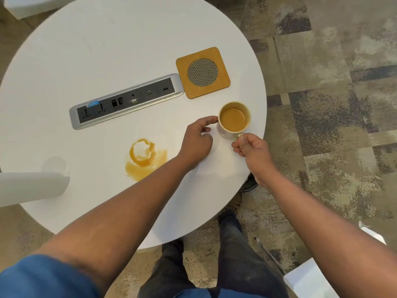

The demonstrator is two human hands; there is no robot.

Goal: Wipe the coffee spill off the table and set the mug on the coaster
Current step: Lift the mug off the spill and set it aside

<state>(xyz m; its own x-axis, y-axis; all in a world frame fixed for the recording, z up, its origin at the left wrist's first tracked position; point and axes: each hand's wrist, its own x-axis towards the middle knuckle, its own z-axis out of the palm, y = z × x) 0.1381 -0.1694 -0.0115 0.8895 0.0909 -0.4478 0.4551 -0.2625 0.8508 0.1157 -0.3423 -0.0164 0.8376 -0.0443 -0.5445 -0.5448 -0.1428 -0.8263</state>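
**Kid:** Where is the mug (pixel 234 120) now?

**Helper:** It sits near the right edge of the round table (pixel 107 50), just in front of the coaster (pixel 203 72). It is nearly full of coffee.

**Kid:** Who has it?

**Helper:** The right hand (pixel 251 149) pinches the little handle. The left hand (pixel 198 140) has its fingers curled, and its thumb tip touches the mug's side. It holds nothing.

**Kid:** So how do you move it well?

**Helper:** Lift it slowly and keep it flat, so no coffee slops out. Go straight to the coaster and set it on the round mesh in the middle.

**Kid:** And the mess?

**Helper:** The coffee spill (pixel 144 158) is not wiped yet. It lies by the near edge. The paper roll (pixel 32 186) waits at the left edge.
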